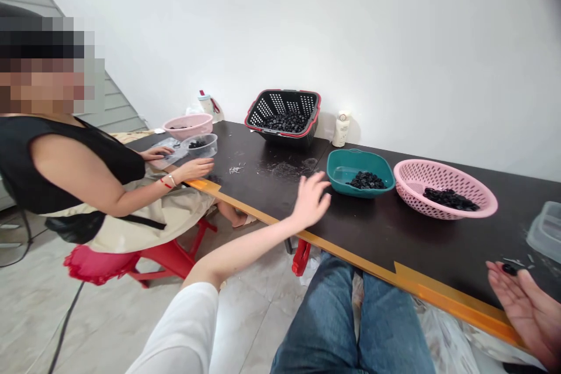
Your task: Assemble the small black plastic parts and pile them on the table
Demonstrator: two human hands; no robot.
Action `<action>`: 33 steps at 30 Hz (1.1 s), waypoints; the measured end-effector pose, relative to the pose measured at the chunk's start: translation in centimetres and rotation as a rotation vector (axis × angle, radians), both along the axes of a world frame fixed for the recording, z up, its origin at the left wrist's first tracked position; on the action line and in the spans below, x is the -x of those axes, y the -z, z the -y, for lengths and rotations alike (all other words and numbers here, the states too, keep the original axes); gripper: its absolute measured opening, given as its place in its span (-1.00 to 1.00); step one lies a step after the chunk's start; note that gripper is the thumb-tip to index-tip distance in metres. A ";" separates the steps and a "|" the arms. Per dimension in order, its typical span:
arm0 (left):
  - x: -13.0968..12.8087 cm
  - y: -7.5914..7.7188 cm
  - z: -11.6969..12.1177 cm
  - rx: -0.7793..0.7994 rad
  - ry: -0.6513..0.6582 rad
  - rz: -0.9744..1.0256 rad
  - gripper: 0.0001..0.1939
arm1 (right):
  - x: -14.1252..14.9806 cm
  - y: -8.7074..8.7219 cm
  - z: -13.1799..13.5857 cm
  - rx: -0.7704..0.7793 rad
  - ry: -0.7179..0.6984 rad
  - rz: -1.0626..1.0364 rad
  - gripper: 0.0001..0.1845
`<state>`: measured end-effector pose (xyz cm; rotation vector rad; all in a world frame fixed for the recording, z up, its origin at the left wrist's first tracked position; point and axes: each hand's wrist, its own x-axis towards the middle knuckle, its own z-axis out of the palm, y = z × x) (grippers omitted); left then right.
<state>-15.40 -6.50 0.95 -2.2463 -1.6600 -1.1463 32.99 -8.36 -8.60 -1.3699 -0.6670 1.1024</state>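
My left hand (310,200) reaches out over the dark table with fingers spread, holding nothing. Just right of its fingertips stands a teal basin (337,178) with a heap of small black round parts (367,180) at its right side. At the table's front right, my right hand (528,307) is turned palm up. Its thumb and fingers pinch a small black round part (509,269); its exact kind cannot be made out. Beside that hand, a few thin slivers (519,262) lie on the table. A pink perforated basket (407,196) between the hands holds more black parts.
Seated at left, a co-worker (100,175) has both hands near a clear bowl (208,146) and a pink basin (193,127). Toward the wall stand a black basket (263,106) of black parts and a white bottle (340,130). A clear container (547,231) sits at far right.
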 end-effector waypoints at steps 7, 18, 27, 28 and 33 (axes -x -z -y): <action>-16.5 -0.7 1.4 0.076 0.650 -0.190 -0.63 | 0.3 -4.5 4.7 -0.117 0.162 -0.189 -0.73; -36.3 3.5 -8.2 0.276 0.772 -0.499 -0.45 | -4.0 -6.8 9.4 -0.268 0.263 -0.285 -0.66; -40.4 4.1 -9.0 0.238 0.857 -0.513 -0.49 | -4.1 -7.2 8.7 -0.264 0.248 -0.290 -0.68; -40.0 4.1 -8.8 0.230 0.866 -0.507 -0.50 | -4.1 -7.1 8.7 -0.261 0.240 -0.285 -0.69; -36.4 4.2 -7.8 0.217 0.852 -0.420 -0.54 | -3.8 -6.9 8.4 -0.247 0.213 -0.252 -0.70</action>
